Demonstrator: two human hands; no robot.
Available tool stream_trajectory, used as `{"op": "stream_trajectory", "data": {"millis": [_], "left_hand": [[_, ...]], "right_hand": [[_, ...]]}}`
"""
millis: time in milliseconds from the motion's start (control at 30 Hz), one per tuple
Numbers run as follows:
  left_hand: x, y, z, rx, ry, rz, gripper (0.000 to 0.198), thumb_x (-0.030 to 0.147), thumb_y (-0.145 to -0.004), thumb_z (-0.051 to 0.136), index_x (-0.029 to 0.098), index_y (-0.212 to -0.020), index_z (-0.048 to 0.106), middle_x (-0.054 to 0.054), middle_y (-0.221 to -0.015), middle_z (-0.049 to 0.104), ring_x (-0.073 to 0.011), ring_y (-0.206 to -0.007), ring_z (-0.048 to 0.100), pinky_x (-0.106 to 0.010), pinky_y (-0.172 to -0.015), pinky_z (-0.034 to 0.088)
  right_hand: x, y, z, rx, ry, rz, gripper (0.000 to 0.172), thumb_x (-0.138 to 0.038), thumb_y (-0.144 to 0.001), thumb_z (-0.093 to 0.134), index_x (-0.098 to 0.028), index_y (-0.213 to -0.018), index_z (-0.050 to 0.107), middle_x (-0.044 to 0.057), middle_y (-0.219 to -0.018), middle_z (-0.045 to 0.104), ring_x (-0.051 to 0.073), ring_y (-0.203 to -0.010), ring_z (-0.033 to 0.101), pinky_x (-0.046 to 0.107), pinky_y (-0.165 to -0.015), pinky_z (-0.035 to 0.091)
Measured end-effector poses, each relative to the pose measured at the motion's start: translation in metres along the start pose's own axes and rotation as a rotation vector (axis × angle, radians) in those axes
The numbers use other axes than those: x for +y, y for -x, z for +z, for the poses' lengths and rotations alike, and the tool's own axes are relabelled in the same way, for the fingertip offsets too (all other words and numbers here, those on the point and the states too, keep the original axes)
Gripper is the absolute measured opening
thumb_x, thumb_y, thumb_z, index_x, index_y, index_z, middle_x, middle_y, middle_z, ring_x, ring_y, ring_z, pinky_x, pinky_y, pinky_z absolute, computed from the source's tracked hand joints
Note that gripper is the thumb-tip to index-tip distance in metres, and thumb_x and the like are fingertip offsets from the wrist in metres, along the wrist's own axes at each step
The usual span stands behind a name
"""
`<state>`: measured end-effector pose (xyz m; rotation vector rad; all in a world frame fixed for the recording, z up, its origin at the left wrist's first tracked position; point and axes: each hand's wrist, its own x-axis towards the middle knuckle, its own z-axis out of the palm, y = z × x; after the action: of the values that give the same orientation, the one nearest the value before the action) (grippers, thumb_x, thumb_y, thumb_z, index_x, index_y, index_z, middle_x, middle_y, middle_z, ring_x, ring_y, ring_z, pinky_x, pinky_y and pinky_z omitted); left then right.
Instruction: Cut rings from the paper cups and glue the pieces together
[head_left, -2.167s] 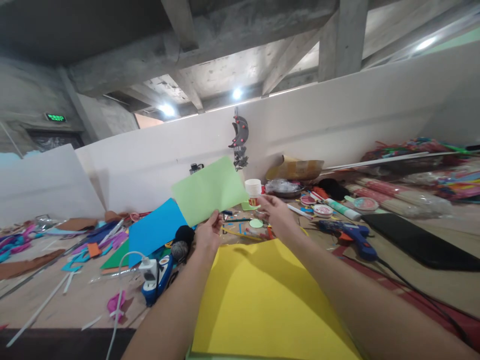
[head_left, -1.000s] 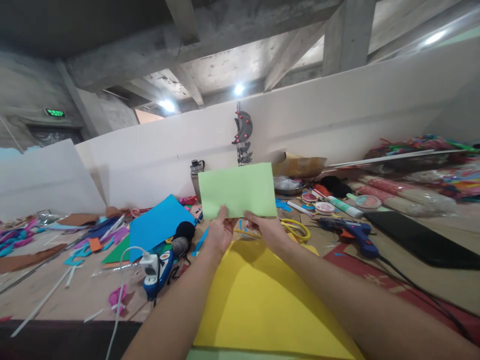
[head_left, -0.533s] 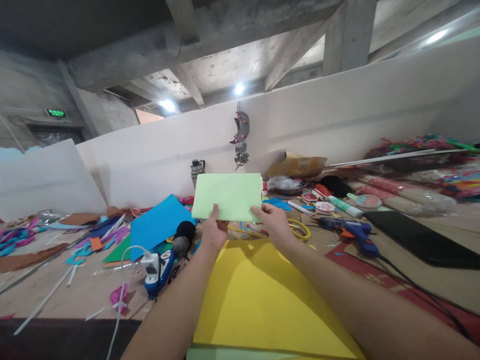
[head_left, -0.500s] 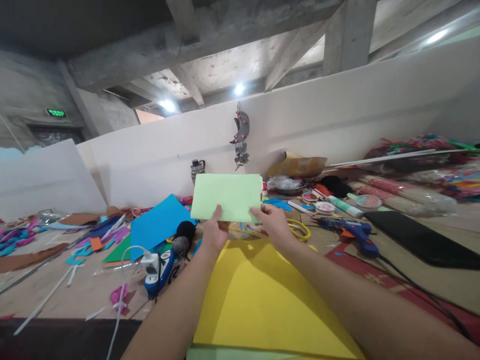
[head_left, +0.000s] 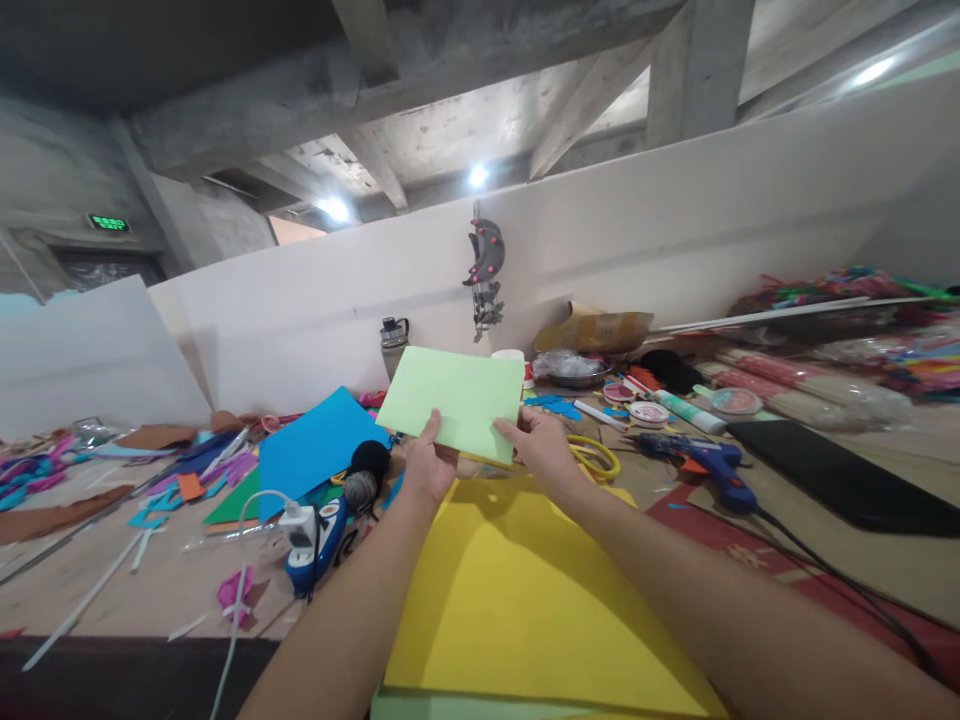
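A light green sheet (head_left: 454, 395), rectangular and looking like felt or craft paper, is held up in front of me by both hands. My left hand (head_left: 433, 460) grips its lower edge, thumb on the near face and fingers behind. At the lower right corner, my right hand (head_left: 536, 440) pinches the sheet between thumb and fingers. Below my hands lies a large yellow sheet (head_left: 517, 600), with a pale green layer (head_left: 465, 704) showing under its front edge. The fingers behind the green sheet are mostly hidden.
On the left lie a blue sheet (head_left: 322, 450), a blue-and-white power strip (head_left: 315, 545) with a cable, and coloured scraps. To the right are a blue glue gun (head_left: 724, 470), yellow rings (head_left: 598, 458) and a black slab (head_left: 847, 475). A bottle (head_left: 394, 340) stands behind; a grey moon ornament (head_left: 487, 252) hangs at the wall.
The green sheet has tilted and turned, its right end dropping toward me, so a white cup behind it shows more. Both hands still hold it in nearly the same place.
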<state>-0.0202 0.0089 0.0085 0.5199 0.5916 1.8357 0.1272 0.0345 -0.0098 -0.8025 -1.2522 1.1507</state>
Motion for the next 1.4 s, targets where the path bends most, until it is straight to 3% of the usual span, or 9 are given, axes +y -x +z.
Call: {"op": "stream_trajectory", "data": {"millis": [233,367,533,600,667,800,967,1133,1400], "left_hand": [[0.013,-0.012,-0.005,0.097,-0.055,0.047,0.043,0.007,-0.084,0.060,0.020,-0.126,0.059,-0.007,-0.114,0.073,-0.0201,-0.107,0.068,-0.034,-0.094,0.055],[0.030,-0.019,-0.015,0.064,-0.145,-0.003,0.049,0.008,-0.079,0.067,0.021,-0.126,0.059,-0.007,-0.109,0.074,-0.0224,-0.102,0.070,-0.034,-0.093,0.056],[0.036,-0.016,-0.023,-0.123,-0.369,-0.213,0.040,0.004,-0.075,0.066,0.008,-0.114,0.065,-0.017,-0.106,0.074,-0.0282,-0.097,0.071,-0.042,-0.097,0.053],[0.034,-0.013,-0.023,-0.207,-0.444,-0.261,0.041,0.005,-0.073,0.068,0.006,-0.113,0.066,-0.019,-0.108,0.072,-0.0298,-0.096,0.071,-0.045,-0.098,0.053],[0.032,-0.011,-0.023,-0.268,-0.477,-0.269,0.045,0.004,-0.071,0.070,0.006,-0.116,0.065,-0.019,-0.111,0.071,-0.0303,-0.095,0.071,-0.046,-0.098,0.052],[0.028,-0.014,-0.024,-0.252,-0.459,-0.289,0.039,0.009,-0.075,0.069,0.005,-0.114,0.065,-0.021,-0.108,0.072,-0.0302,-0.095,0.071,-0.045,-0.097,0.053],[0.027,-0.016,-0.025,-0.225,-0.424,-0.222,0.032,0.016,-0.079,0.068,0.008,-0.110,0.068,-0.019,-0.106,0.073,-0.0293,-0.096,0.071,-0.043,-0.092,0.056],[0.029,-0.008,-0.022,-0.336,-0.442,-0.291,0.034,0.019,-0.076,0.073,0.015,-0.109,0.070,-0.017,-0.108,0.073,-0.0322,-0.096,0.071,-0.045,-0.084,0.058],[0.016,-0.004,-0.017,-0.376,-0.379,-0.261,0.035,0.016,-0.078,0.069,0.016,-0.113,0.069,-0.014,-0.108,0.074,-0.0310,-0.109,0.067,-0.050,-0.098,0.051]], "right_hand": [[-0.015,0.006,-0.001,-0.213,-0.025,-0.047,0.034,-0.052,-0.073,0.066,-0.018,-0.074,0.062,0.000,-0.060,0.062,0.014,-0.055,0.055,0.028,-0.056,0.047],[-0.017,-0.003,-0.008,-0.307,-0.178,-0.092,0.045,-0.051,-0.078,0.063,-0.023,-0.111,0.057,0.004,-0.089,0.069,0.015,-0.068,0.061,0.030,-0.061,0.052],[-0.019,-0.012,-0.022,-0.332,0.047,-0.293,0.094,-0.029,-0.067,0.076,-0.028,-0.148,0.030,0.007,-0.114,0.067,0.017,-0.080,0.065,0.031,-0.072,0.052],[-0.022,-0.010,-0.025,-0.421,0.128,-0.288,0.091,-0.027,-0.063,0.077,-0.027,-0.146,0.040,0.008,-0.122,0.066,0.022,-0.092,0.066,0.032,-0.078,0.052],[-0.024,-0.009,-0.025,-0.451,0.127,-0.180,0.067,-0.030,-0.065,0.075,-0.021,-0.129,0.061,0.010,-0.115,0.070,0.025,-0.091,0.067,0.033,-0.075,0.052],[-0.025,-0.007,-0.022,-0.388,0.120,-0.056,0.032,-0.036,-0.066,0.070,-0.014,-0.088,0.076,0.011,-0.092,0.074,0.023,-0.071,0.068,0.033,-0.061,0.051],[-0.026,-0.009,-0.024,-0.330,0.228,-0.204,0.014,-0.030,-0.060,0.075,-0.022,-0.072,0.078,0.004,-0.088,0.075,0.023,-0.084,0.067,0.032,-0.077,0.050],[-0.022,-0.015,-0.024,-0.208,0.281,-0.164,0.026,-0.043,-0.063,0.074,-0.019,-0.074,0.077,0.004,-0.074,0.074,0.022,-0.068,0.065,0.032,-0.063,0.050],[-0.023,-0.012,-0.021,0.057,0.395,-0.105,0.038,-0.047,-0.063,0.072,-0.012,-0.078,0.073,0.007,-0.066,0.071,0.020,-0.060,0.060,0.028,-0.052,0.043]]}}
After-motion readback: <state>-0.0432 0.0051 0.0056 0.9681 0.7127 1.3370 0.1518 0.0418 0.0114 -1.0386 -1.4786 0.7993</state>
